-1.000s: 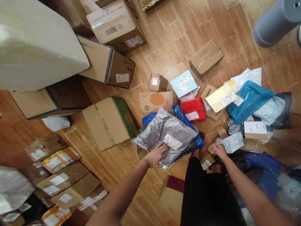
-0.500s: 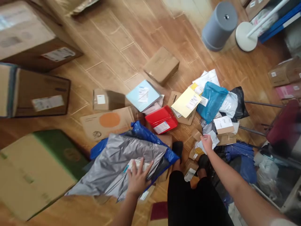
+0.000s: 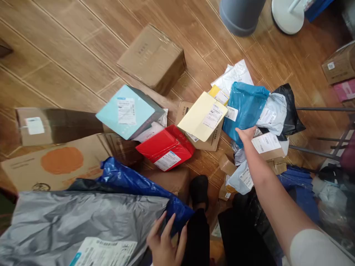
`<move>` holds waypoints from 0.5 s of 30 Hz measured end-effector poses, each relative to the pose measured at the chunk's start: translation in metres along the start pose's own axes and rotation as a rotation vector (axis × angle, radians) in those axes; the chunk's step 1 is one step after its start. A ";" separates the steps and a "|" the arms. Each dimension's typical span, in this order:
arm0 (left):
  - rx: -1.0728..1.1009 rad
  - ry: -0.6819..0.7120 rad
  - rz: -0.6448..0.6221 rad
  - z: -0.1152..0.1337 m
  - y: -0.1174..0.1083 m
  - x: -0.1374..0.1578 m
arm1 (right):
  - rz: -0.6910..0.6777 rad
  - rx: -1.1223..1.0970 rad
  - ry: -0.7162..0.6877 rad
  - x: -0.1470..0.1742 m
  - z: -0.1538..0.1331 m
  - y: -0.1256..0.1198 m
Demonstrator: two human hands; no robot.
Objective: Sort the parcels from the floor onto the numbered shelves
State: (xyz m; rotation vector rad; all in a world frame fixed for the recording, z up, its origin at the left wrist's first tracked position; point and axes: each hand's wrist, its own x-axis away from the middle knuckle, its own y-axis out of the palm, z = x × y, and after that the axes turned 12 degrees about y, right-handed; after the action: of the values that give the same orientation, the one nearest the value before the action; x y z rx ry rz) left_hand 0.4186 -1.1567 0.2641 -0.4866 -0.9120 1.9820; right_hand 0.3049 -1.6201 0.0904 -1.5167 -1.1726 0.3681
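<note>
My right hand (image 3: 246,135) is at the lower edge of a blue plastic mailing bag (image 3: 246,101). Its thumb points out to the left and its fingers curl against the bag, partly hidden. Just below lies a small white mailing bag (image 3: 240,178) with a label. My left hand (image 3: 168,242), fingers spread, is beside the right edge of a large grey mailing bag (image 3: 91,210). That bag rests over a dark blue plastic bag (image 3: 138,188). Left of the blue mailing bag are a pale yellow box (image 3: 198,114) and a red box (image 3: 163,146).
A light blue box (image 3: 124,111) and cardboard boxes (image 3: 151,55) lie on the wooden floor. White (image 3: 273,112) and black (image 3: 291,107) mailing bags adjoin metal legs (image 3: 324,109) at right. A grey bin (image 3: 241,16) and a white round base (image 3: 288,16) stand at the back.
My right hand has let go of the small white mailing bag and moved up to the blue one. My left hand has come off the grey bag's label toward its edge. The view has shifted closer.
</note>
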 end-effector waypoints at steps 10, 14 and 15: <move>1.063 -1.041 0.066 0.078 0.031 -0.029 | -0.551 -0.571 0.474 0.155 0.120 -0.164; 1.531 -1.265 0.053 0.140 0.016 -0.054 | -0.718 -0.594 0.702 0.224 0.142 -0.220; 1.541 -1.287 0.126 0.154 0.009 -0.057 | -0.736 -0.574 0.688 0.235 0.143 -0.232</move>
State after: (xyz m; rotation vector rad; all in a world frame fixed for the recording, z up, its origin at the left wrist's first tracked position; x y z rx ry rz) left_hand 0.3467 -1.2715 0.3573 1.7228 0.2720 2.3167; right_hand 0.1954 -1.3758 0.3306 -1.3673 -1.2042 -0.9833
